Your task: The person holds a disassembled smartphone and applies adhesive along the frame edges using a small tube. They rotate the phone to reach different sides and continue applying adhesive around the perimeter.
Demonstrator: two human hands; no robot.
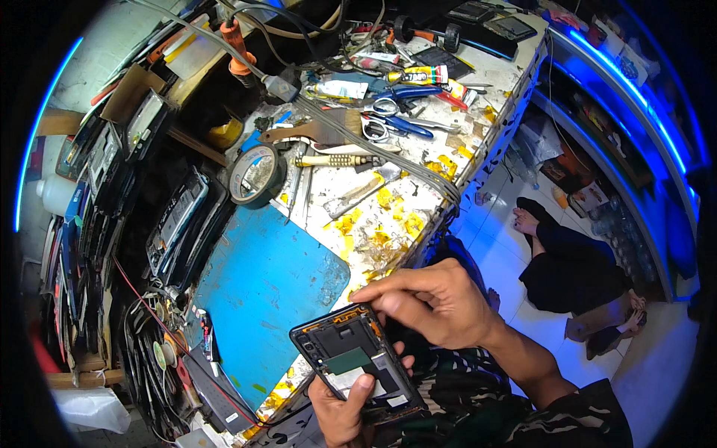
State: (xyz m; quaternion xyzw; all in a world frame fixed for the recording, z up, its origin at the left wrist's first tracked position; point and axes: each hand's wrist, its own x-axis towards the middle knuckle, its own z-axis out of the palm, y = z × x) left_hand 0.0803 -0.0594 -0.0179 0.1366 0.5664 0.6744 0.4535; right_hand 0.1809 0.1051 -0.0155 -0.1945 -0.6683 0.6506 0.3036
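Observation:
An opened smartphone [351,351] with its back cover off lies tilted above the bench's front edge. Its black frame, orange-brown flex strips and a dark green patch with a silver-white area show. My left hand [340,411] grips it from below, thumb on the lower left edge and fingertips round the right side. Above the phone's top end is my right hand [448,306]. Its index finger stretches to the top corner, the thumb stands a little apart, and the other fingers curl. I see nothing held between them; whether the fingertip touches the frame is hard to tell.
A blue work mat [269,284] lies beside the phone. Farther back are a tape roll [257,175], a brush [321,128], scissors [377,128], glue tubes [418,75] and a cable bundle [403,166]. Stacked phone parts [179,224] stand left. Another person [571,261] sits on the floor at right.

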